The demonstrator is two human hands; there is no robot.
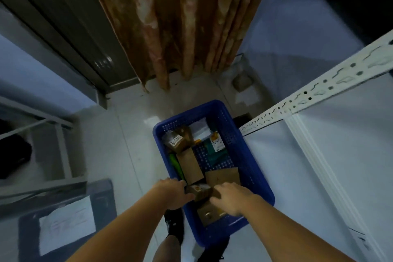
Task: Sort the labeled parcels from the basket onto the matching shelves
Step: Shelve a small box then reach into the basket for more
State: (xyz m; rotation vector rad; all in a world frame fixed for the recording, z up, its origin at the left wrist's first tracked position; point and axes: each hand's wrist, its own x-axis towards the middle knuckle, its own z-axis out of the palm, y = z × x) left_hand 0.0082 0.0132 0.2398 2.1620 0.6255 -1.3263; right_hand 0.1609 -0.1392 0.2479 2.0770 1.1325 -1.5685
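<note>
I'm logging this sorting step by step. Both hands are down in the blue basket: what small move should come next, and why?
Probably lift the small brown box clear of the basket. The left hand and right hand bracket it, and its label can't be read from here.

A single wide-angle head view looks steeply down from standing height at the pale tiled floor [131, 134]. It faces a hanging brown patterned curtain [180, 23], and a blue perforated plastic basket [251, 168] sits close below, bottom centre.
</note>
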